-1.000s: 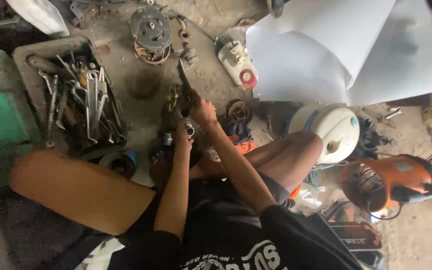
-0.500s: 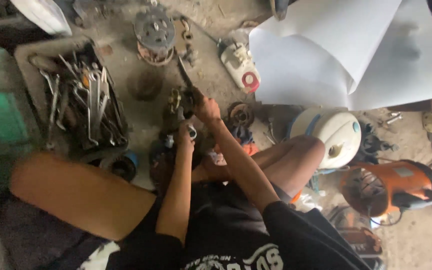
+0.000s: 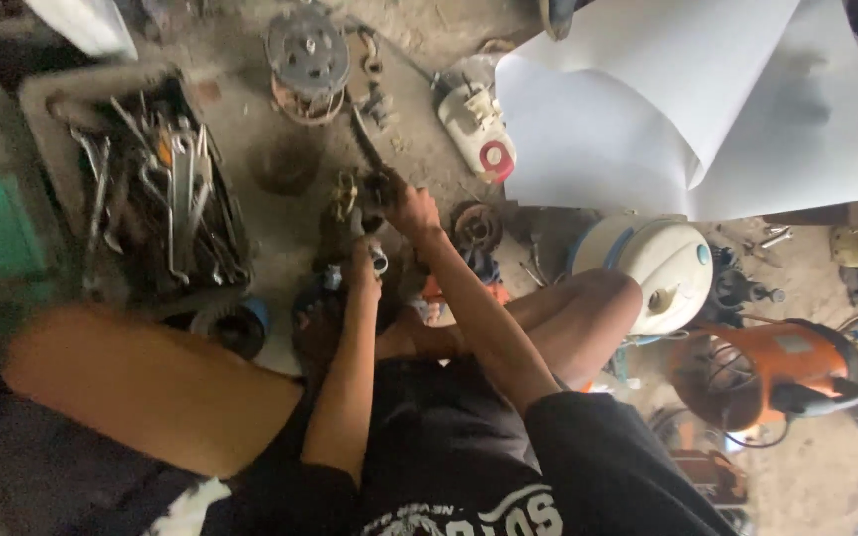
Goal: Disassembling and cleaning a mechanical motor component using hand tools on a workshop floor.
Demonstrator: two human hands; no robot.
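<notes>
person seated on a dirt floor, right hand closed around a dark long-handled tool, left hand gripping a greasy metal part between the knees, tray of wrenches to the left, white sheets to the right

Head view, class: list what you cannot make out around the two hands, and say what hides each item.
- Metal part: shape unclear, blurred and partly covered by the right hand.
- Left hand grip: held item too small.
- Tools in the tray: blurred, overlapping.
</notes>
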